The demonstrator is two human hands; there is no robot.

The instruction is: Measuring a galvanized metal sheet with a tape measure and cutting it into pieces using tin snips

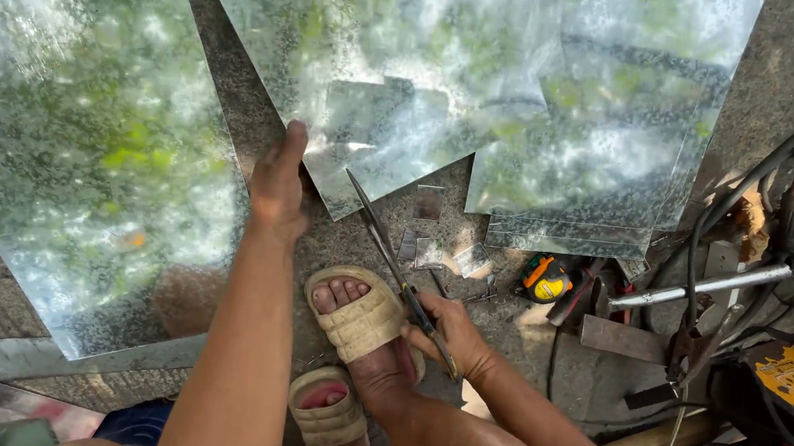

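We see the left hand stretched forward, its fingers pressed flat on the near edge of a galvanised sheet that lies on the concrete floor. It pins the sheet and grips nothing. The right hand is clenched around the handles of the snips, which lie across a sandalled foot, blades pointing to 11 o'clock with the tip just beside the sheet's near corner; whether the blades are parted we cannot tell.

At 9 o'clock of the left hand lies a larger sheet, and at 2 o'clock more cut sheets are stacked. Small offcuts are scattered between the foot and the stack. A tape measure (orange and yellow) sits at 3 o'clock of the snips, and beyond it a steel rod, cables and power tools crowd the right edge.

We judge the sheet thin and light for its area, so it should flex and rattle when lifted by one corner, yet it looks stiff enough to slide whole. Its cut edges and corners are likely sharp, and the shiny face looks slippery. We would hold it with a flat palm on the face, close to the cutting line, or pinch it well back from raw edges.
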